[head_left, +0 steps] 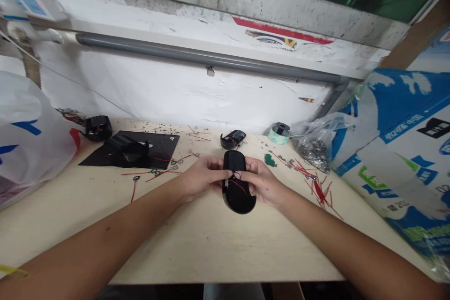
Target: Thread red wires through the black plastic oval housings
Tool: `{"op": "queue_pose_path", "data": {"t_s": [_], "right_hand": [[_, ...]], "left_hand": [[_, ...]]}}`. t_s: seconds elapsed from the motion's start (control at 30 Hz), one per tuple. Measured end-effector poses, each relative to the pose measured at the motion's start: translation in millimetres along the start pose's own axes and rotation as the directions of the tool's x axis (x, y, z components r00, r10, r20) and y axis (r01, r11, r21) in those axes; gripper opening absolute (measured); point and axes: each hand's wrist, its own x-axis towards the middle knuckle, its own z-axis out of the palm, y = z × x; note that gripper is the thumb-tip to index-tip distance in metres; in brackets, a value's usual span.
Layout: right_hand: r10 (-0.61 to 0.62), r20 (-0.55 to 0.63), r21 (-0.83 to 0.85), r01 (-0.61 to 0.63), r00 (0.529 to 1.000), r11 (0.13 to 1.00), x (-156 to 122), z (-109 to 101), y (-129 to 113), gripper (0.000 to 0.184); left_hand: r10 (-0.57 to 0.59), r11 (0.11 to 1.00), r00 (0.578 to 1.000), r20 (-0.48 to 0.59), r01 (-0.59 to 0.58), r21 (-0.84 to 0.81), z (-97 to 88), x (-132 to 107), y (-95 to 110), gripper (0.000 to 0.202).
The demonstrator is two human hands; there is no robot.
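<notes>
Both left hand (201, 179) and right hand (263, 183) pinch what looks like red wire (239, 186) atop a black casing (239, 201) between them.

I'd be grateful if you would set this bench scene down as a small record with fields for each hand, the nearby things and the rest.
Left hand: holds one side of a black plastic shell
Right hand: holds the other side, beside red wires on the shell
Things nearby: a second, open black shell; loose red wires with metal tabs
Rest: black mat; tape roll; plastic bag of metal parts; pale wooden bench
</notes>
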Motion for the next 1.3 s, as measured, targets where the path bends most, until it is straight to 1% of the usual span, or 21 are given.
{"op": "queue_pose_path", "data": {"t_s": [0.1, 0.17, 0.23, 0.27, 0.3, 0.33, 0.37, 0.4, 0.43, 0.47, 0.5, 0.53, 0.6, 0.67, 0.73, 0.77, 0.83, 0.9, 1.0, 1.17, 1.3], "right_hand": [[-0.009, -0.032, 0.008, 0.009, 0.999, 1.000, 1, 0, 2, 0.034], [-0.040, -0.072, -0.006, 0.039, 0.997, 0.999, 3, -2, 4, 0.037], [-0.083, -0.150, -0.052, 0.076, 0.985, 0.996, 5, -5, 6, 0.041], [-0.114, -0.203, -0.087, 0.098, 0.973, 0.991, 7, -6, 7, 0.043], [-0.155, -0.259, -0.130, 0.124, 0.953, 0.984, 8, -8, 7, 0.045], [-0.203, -0.311, -0.181, 0.152, 0.928, 0.972, 9, -9, 8, 0.046], [-0.255, -0.350, -0.234, 0.180, 0.902, 0.956, 11, -10, 7, 0.046], [-0.310, -0.369, -0.287, 0.210, 0.876, 0.935, 11, -11, 7, 0.045], [-0.370, -0.370, -0.339, 0.247, 0.852, 0.908, 12, -12, 7, 0.043], [-0.427, -0.354, -0.386, 0.286, 0.832, 0.877, 12, -11, 7, 0.040], [-0.478, -0.327, -0.424, 0.326, 0.815, 0.845, 11, -11, 7, 0.037], [-0.522, -0.297, -0.452, 0.364, 0.799, 0.815, 10, -9, 7, 0.033], [-0.575, -0.254, -0.486, 0.412, 0.777, 0.771, 8, -6, 7, 0.030], [-0.593, -0.237, -0.494, 0.430, 0.770, 0.756, 6, -3, 9, 0.030], [-0.606, -0.225, -0.491, 0.448, 0.763, 0.747, 5, -2, 11, 0.029], [-0.611, -0.216, -0.489, 0.457, 0.762, 0.743, 5, -1, 12, 0.029], [-0.618, -0.197, -0.486, 0.472, 0.761, 0.736, 5, -1, 13, 0.029], [-0.621, -0.183, -0.491, 0.476, 0.762, 0.730, 5, -1, 13, 0.030], [-0.626, -0.176, -0.501, 0.478, 0.760, 0.721, 5, -1, 13, 0.029], [-0.614, -0.161, -0.517, 0.464, 0.773, 0.719, 5, -2, 14, 0.025], [-0.585, -0.208, -0.515, 0.420, 0.784, 0.747, 6, -3, 12, 0.029]], "left_hand": [[-0.005, 1.000, 1.000, 0.000, 0.005, -0.014, 1.6, 1, 0, 0.034], [-0.001, 1.000, 0.999, -0.036, 0.000, -0.030, 2.2, 2, -1, 0.033], [0.049, 0.999, 0.989, -0.140, -0.049, -0.001, 1.6, 4, -2, 0.033], [0.109, 0.993, 0.972, -0.208, -0.098, 0.059, 0.8, 4, -2, 0.031], [0.202, 0.974, 0.943, -0.265, -0.164, 0.158, -0.1, 3, -2, 0.027], [0.323, 0.926, 0.903, -0.283, -0.240, 0.291, -0.9, 2, -2, 0.022], [0.447, 0.845, 0.858, -0.252, -0.312, 0.435, -1.5, 1, -2, 0.017], [0.549, 0.737, 0.815, -0.183, -0.370, 0.566, -1.5, -1, -1, 0.013], [0.614, 0.623, 0.784, -0.093, -0.409, 0.667, -0.8, -3, -1, 0.011], [0.638, 0.526, 0.770, -0.012, -0.424, 0.737, 0.5, -5, -1, 0.012], [0.633, 0.456, 0.773, 0.044, -0.418, 0.786, 2.6, -7, -1, 0.014], [0.612, 0.412, 0.787, 0.074, -0.397, 0.820, 5.1, -8, -2, 0.016], [0.557, 0.375, 0.826, 0.089, -0.345, 0.860, 10.8, -10, -4, 0.020], [0.504, 0.395, 0.861, 0.067, -0.299, 0.869, 15.8, -10, -6, 0.024], [0.460, 0.456, 0.888, 0.024, -0.259, 0.851, 18.5, -10, -8, 0.029], [0.448, 0.494, 0.894, -0.002, -0.246, 0.834, 18.7, -9, -8, 0.029], [0.446, 0.568, 0.893, -0.050, -0.240, 0.788, 16.9, -7, -9, 0.026], [0.455, 0.628, 0.886, -0.087, -0.250, 0.737, 13.0, -4, -10, 0.017], [0.452, 0.684, 0.884, -0.115, -0.262, 0.681, 7.4, 1, -9, 0.008], [0.441, 0.774, 0.889, -0.120, -0.310, 0.552, 5.3, 6, -3, 0.018], [0.336, 0.869, 0.918, -0.213, -0.214, 0.446, 2.8, 5, 1, 0.026]]}}
